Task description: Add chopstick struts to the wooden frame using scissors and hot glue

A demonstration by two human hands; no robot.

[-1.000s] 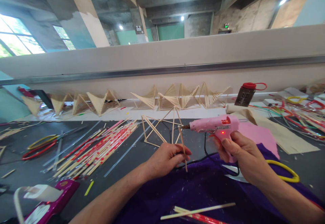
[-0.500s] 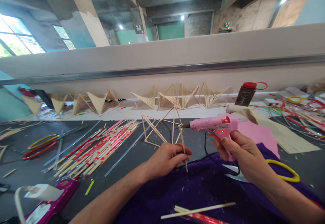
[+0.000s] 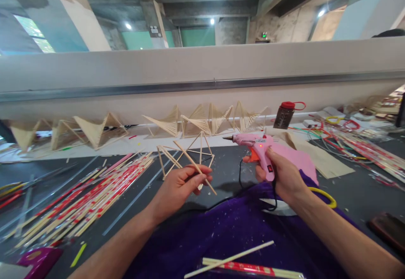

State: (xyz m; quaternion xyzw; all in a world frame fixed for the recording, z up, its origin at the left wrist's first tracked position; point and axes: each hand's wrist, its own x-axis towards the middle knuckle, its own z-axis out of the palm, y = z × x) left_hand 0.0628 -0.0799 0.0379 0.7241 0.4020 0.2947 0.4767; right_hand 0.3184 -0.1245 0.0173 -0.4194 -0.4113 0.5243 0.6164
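Observation:
My left hand pinches a thin wooden stick, which slants from upper left to lower right. Just behind it, an open frame of joined sticks stands on the dark table. My right hand grips the handle of a pink glue gun, its nozzle pointing left and clear of the sticks. Below my right hand, scissors with a yellow handle rest on dark purple cloth. Loose sticks and a red wrapper lie on the cloth at the bottom.
Finished stick models line the back ledge. Red-wrapped sticks cover the left of the dark table. A bottle with a red lid stands at the back right, near brown paper and tangled cords.
My left hand has tilted the stick from near upright to a slant. The glue gun has moved away from it and points slightly upward. The whole view has shifted to the right.

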